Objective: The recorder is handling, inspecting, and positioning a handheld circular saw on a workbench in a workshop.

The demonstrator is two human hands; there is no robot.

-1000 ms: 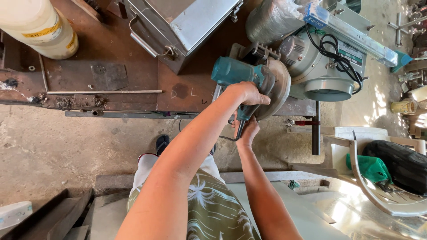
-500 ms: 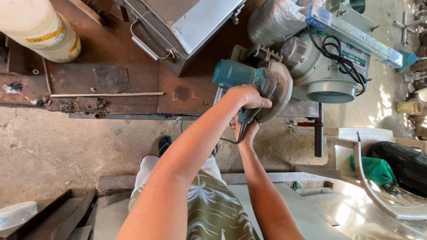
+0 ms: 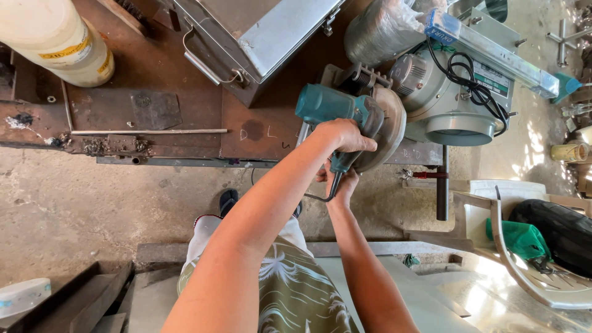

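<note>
At the edge of the rusty workbench [image 3: 154, 111], a teal circular saw [image 3: 345, 117] lies with its round blade guard facing right. The left hand [image 3: 342, 134] is closed around the saw's handle from above. The right hand [image 3: 340, 182] is just below it, fingers curled at the lower end of the handle where the black cord comes out. Behind the saw stands a grey metal box [image 3: 259, 37]; to its right, a grey chop saw [image 3: 450, 92].
</note>
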